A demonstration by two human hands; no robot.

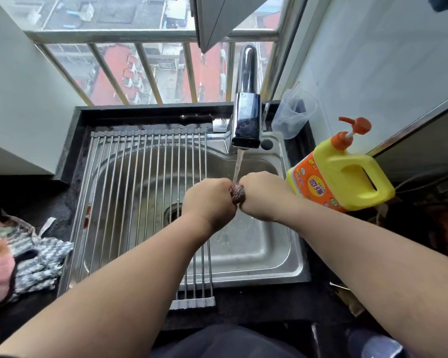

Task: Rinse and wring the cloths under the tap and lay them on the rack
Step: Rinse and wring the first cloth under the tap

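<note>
Two fists, the left hand (pixel 209 200) and right hand (pixel 259 195), meet knuckle to knuckle over the sink (pixel 256 249), fingers clenched around a dark cloth (pixel 237 194) under the tap (pixel 245 125), forearms outstretched.

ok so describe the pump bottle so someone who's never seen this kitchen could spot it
Start at the steel sink and go to its right edge, past the running tap. The bottle stands there, nearer you than a clear plastic cup. It is the only bright yellow jug, with a handle, an orange label and an orange pump on top.
</note>
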